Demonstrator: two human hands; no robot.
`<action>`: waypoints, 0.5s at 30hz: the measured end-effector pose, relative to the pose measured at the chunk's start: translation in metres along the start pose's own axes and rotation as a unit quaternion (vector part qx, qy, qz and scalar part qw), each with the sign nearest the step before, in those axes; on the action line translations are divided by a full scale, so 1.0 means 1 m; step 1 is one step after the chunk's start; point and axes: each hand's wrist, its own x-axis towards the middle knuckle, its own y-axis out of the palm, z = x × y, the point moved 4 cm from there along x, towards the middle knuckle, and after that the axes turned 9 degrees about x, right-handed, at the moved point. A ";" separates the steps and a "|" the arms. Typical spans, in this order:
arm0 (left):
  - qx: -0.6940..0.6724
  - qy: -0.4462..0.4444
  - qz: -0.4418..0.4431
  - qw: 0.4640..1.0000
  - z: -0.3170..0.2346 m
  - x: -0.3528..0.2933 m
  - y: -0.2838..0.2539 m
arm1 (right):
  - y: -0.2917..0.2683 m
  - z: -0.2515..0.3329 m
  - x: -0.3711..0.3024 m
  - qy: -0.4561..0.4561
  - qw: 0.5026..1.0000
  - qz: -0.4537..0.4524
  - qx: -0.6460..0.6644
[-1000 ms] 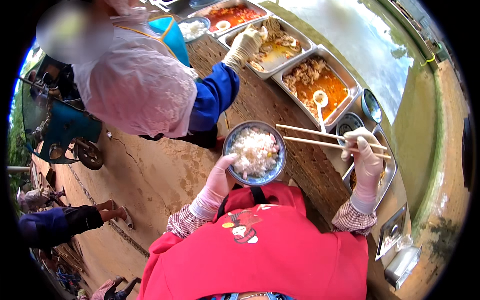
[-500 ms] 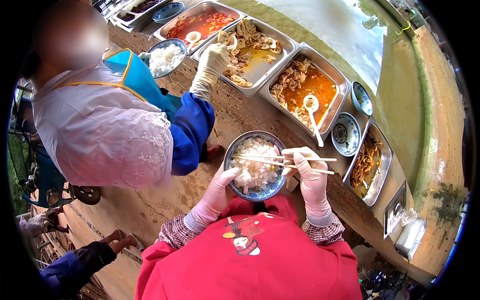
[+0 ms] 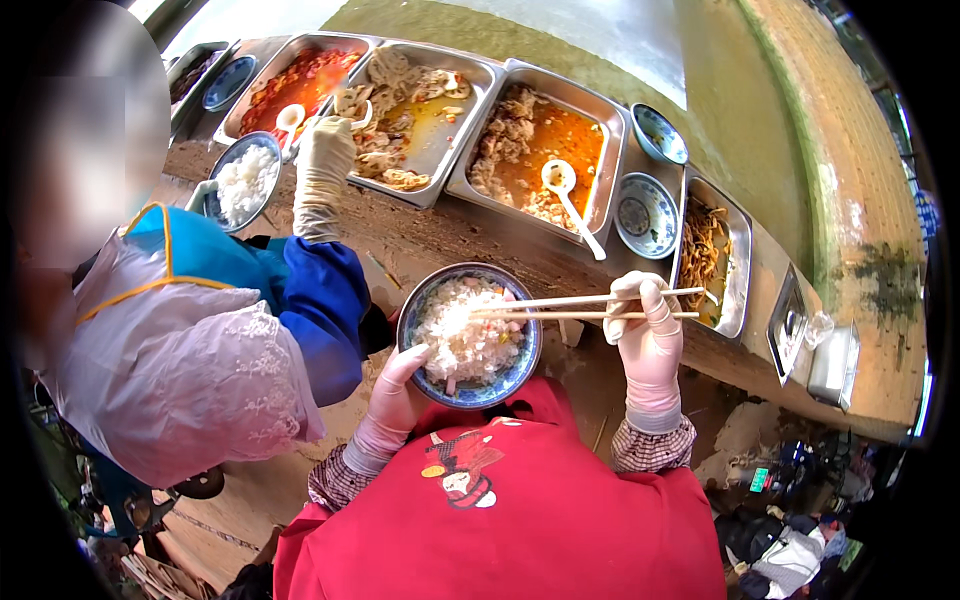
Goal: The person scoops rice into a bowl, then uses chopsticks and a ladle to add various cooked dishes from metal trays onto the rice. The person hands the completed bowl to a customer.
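Note:
My gloved left hand [image 3: 392,393] grips a blue-patterned bowl [image 3: 490,393] from its left side, in front of my red apron. White rice [image 3: 458,332] with a few pinkish and yellow bits fills much of it. To the bowl's right, my gloved right hand [image 3: 650,340] is closed around a pair of light wooden chopsticks [image 3: 565,315]. The sticks lie nearly level and almost parallel, with their tips over the rice. Whether the tips pinch a piece of food, I cannot tell. The left fingers under the bowl are hidden.
A ledge carries metal trays of food, including one of orange broth [image 3: 570,130] with a white ladle [image 3: 572,205]. Patterned bowls [image 3: 647,225] stand beside it. At left, a co-worker's gloved hand [image 3: 325,165] reaches to a tray of sliced food [image 3: 440,135]; they also hold a rice bowl [image 3: 268,195].
The view has turned, so trays and co-worker sit farther left. My right hand has drawn away from the bowl rightward, and the chopsticks now lie closer to parallel. The left hand still holds the bowl.

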 end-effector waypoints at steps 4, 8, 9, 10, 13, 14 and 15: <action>0.009 -0.045 0.063 0.997 0.002 0.004 0.015 | -0.026 -0.018 0.000 -0.062 0.988 -0.140 -0.005; 0.023 -0.087 0.130 0.987 0.010 0.014 0.034 | -0.028 -0.067 -0.018 0.142 0.982 -0.036 0.123; 0.024 -0.082 0.124 0.989 0.009 0.016 0.036 | -0.041 -0.084 -0.026 0.150 0.983 -0.023 0.107; 0.024 -0.078 0.119 0.990 0.008 0.018 0.040 | -0.038 -0.097 -0.031 0.167 0.976 -0.058 0.130; 0.032 -0.106 0.001 0.994 0.011 0.017 0.057 | -0.039 -0.127 -0.045 0.219 0.943 -0.151 0.200; 0.014 -0.129 -0.035 0.991 0.018 0.021 0.062 | -0.049 -0.131 -0.047 0.242 0.929 -0.170 0.221; 0.053 -0.101 0.042 0.993 0.020 0.027 0.066 | -0.061 -0.131 -0.050 0.265 0.914 -0.188 0.242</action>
